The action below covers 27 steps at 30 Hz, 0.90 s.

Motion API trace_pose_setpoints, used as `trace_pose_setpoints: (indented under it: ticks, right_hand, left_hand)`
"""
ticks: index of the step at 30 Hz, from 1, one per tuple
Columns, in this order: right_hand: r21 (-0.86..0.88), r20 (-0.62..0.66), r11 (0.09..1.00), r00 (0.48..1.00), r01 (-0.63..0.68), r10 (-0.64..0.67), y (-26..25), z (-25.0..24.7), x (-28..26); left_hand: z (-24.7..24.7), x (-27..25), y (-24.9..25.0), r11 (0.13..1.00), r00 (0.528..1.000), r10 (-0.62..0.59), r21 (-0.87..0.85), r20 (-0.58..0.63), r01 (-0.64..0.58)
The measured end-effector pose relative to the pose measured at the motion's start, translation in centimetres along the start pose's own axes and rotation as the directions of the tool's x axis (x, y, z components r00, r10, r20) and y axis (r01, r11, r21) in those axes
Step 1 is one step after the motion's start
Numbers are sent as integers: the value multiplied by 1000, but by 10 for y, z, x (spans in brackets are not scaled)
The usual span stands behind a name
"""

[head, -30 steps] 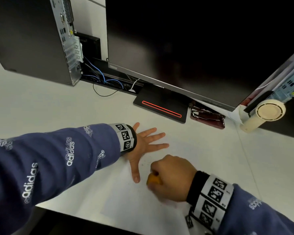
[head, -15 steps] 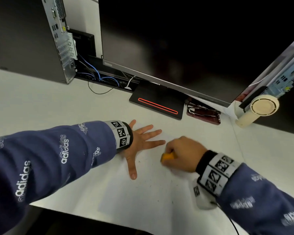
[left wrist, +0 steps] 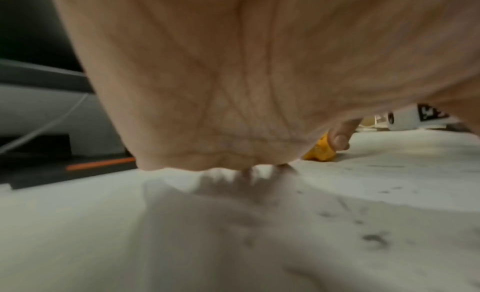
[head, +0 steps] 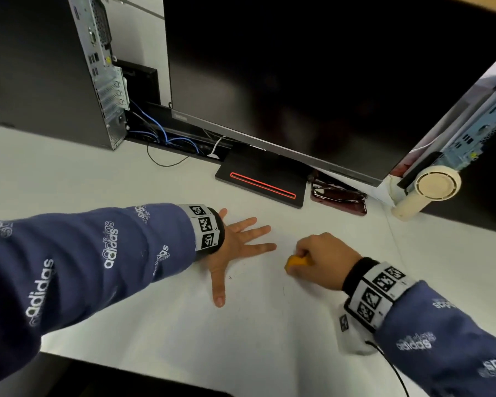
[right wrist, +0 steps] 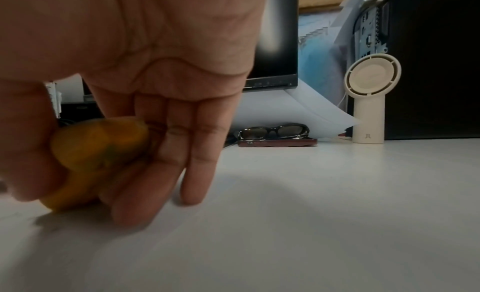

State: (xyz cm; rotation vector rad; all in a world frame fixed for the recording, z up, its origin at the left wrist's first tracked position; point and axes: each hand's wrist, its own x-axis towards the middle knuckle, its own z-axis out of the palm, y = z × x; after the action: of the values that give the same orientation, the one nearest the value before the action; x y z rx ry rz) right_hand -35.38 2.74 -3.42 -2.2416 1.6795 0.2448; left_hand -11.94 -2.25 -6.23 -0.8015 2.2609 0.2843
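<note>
A white sheet of paper (head: 255, 325) with faint pencil marks lies on the white desk (head: 55, 181). My left hand (head: 238, 245) presses flat on it, fingers straight and spread; the left wrist view shows its palm (left wrist: 233, 80) close up. Just to its right, my right hand (head: 321, 259) grips a small yellow eraser (head: 297, 261) between thumb and curled fingers. The eraser (right wrist: 98, 148) touches the paper, and its yellow tip (left wrist: 320, 152) shows past my left palm.
A dark monitor (head: 298, 67) on a black base with a red stripe (head: 258, 181) stands behind the hands. Glasses on a dark red case (head: 338, 194) and a cream hand fan (head: 430, 187) sit at the right. A PC tower (head: 40, 67) with cables (head: 161, 136) is back left.
My right hand has moved the eraser away from me and to the right, from beside my left thumb to level with the fingers. The left hand stays flat on the paper.
</note>
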Motion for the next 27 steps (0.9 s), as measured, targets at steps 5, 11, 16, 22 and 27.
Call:
trace_pose_setpoints:
  ticks: [5, 11, 16, 22, 27]
  right_hand:
    - [8, -7, 1000, 1000, 13, -13, -6, 15, -6]
    - [-21, -72, 999, 997, 29, -31, -15, 12, -8]
    - [-93, 81, 966, 968, 243, -236, -78, 25, -44]
    - [-81, 51, 996, 998, 32, -27, -47, -7, -11]
    - [-142, -21, 980, 989, 140, -145, -74, 13, -26]
  left_hand:
    - [-4, 2, 17, 999, 998, 46, 13, -39, -46]
    - [4, 8, 21, 1000, 997, 27, -5, -69, -27]
    - [11, 13, 20, 1000, 996, 9, -15, -94, -10]
    - [8, 12, 23, 1000, 996, 4, -10, -89, -5]
    - [10, 12, 22, 999, 995, -3, -50, -104, -2]
